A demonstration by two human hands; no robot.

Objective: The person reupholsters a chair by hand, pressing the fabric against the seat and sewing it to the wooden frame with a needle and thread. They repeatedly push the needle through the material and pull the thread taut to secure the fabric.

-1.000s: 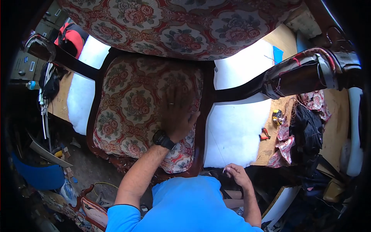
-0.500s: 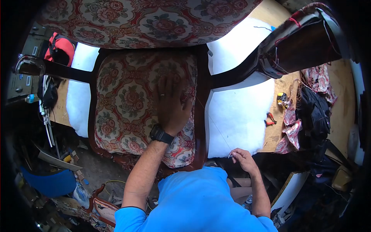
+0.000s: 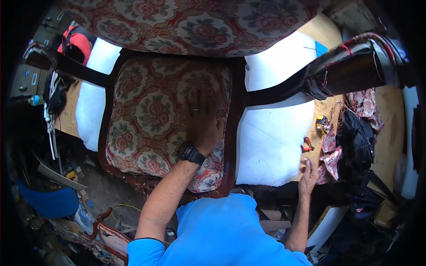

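Note:
My left hand (image 3: 204,122), with a ring and a black watch, lies flat with fingers spread on the floral-covered chair seat (image 3: 153,111). Dark carved wood (image 3: 231,150) frames the seat. Out to the right, my right hand (image 3: 308,174) is closed in a pinch near the worktable's front edge. A thin thread (image 3: 266,133) runs from the seat's right side toward that hand, over white padding (image 3: 270,155). The needle in the pinch is barely visible now; a small shiny curved piece showed there earlier.
A floral backrest (image 3: 204,33) rises in front, with a wooden arm (image 3: 275,96) reaching right. Red-handled pliers (image 3: 307,144), a tape measure (image 3: 322,124), fabric scraps (image 3: 330,157) and a black bag (image 3: 357,137) lie on the right. Clutter covers the lower left floor.
My right hand has moved right and slightly up, away from the seat, with the thread stretching after it. My left hand stays flat on the seat; the view has shifted slightly.

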